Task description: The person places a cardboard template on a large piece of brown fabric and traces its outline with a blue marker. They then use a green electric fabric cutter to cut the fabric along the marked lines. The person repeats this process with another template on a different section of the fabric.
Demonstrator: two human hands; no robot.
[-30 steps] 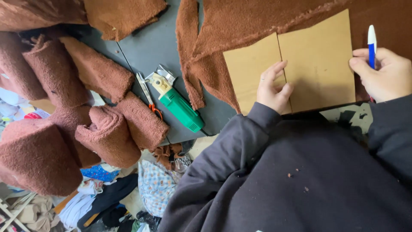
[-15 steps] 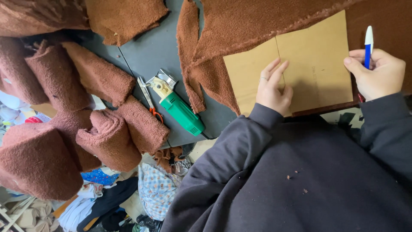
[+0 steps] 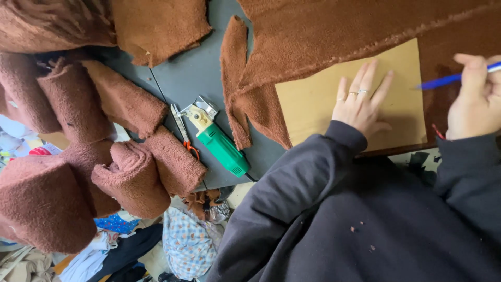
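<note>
- Nearest to me are the dark sleeves of my sweatshirt (image 3: 365,224), filling the lower right of the view.
- My left hand (image 3: 360,102) lies flat on the tan cardboard pattern (image 3: 313,104), fingers spread and extended, palm pressing the card down onto the brown fleece fabric (image 3: 339,31).
- My right hand (image 3: 477,99) sits at the pattern's right edge, fingers curled and pinching a blue pen (image 3: 451,78). The pen's long axis runs roughly level across the frame, its tip pointing left toward the card's right side, just beside the edge (I cannot tell whether the tip touches).
- So the right hand is the nearer one to that edge; the left holds the card's middle, well apart from the pen tip.
- Left of the pattern, on the dark grey table (image 3: 193,78), lies a green rotary fabric cutter (image 3: 216,141), with orange-handled snips (image 3: 182,130) just beside it.
- Farther left, rolled bundles of brown fleece (image 3: 130,177) are heaped at the table's edge.
</note>
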